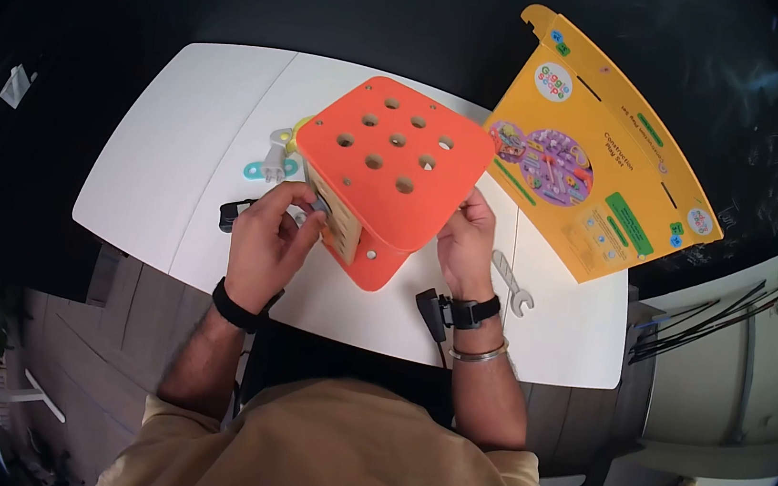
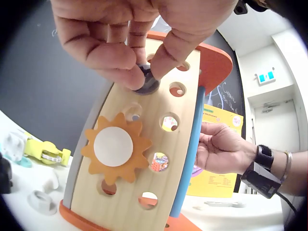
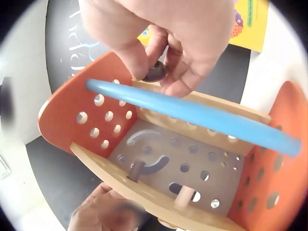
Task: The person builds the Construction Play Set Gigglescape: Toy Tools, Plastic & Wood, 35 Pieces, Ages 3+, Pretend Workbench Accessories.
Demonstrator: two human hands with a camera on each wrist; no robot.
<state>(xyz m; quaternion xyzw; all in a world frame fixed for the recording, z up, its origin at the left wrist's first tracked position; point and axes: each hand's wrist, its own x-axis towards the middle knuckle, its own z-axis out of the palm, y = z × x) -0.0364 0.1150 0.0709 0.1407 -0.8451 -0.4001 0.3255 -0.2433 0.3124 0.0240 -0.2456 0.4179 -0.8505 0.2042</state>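
A toy toolbox (image 1: 454, 178) with orange ends, perforated wooden sides and a blue rod (image 3: 192, 113) stands on end between both hands. On its near wooden side, the left hand (image 1: 260, 238) pinches the round head of a dark grey toy bolt (image 2: 149, 83) at an upper hole. Inside the box, a dark threaded shaft (image 3: 136, 171) sticks out of that panel, beside a pale peg (image 3: 184, 196). Below the bolt sits an orange gear (image 2: 130, 168) with a white centre. The right hand (image 1: 468, 242) pinches a small dark round piece (image 3: 156, 72) beside the blue rod; its fingers partly cover it.
Behind on the right of the white table (image 1: 203, 107) stands a yellow box panel (image 1: 630, 146). A grey toy wrench (image 1: 514, 286) lies right of the right hand. Left of the toolbox lie a grey-and-yellow toy tool (image 1: 277, 153) and a black object (image 1: 231, 214).
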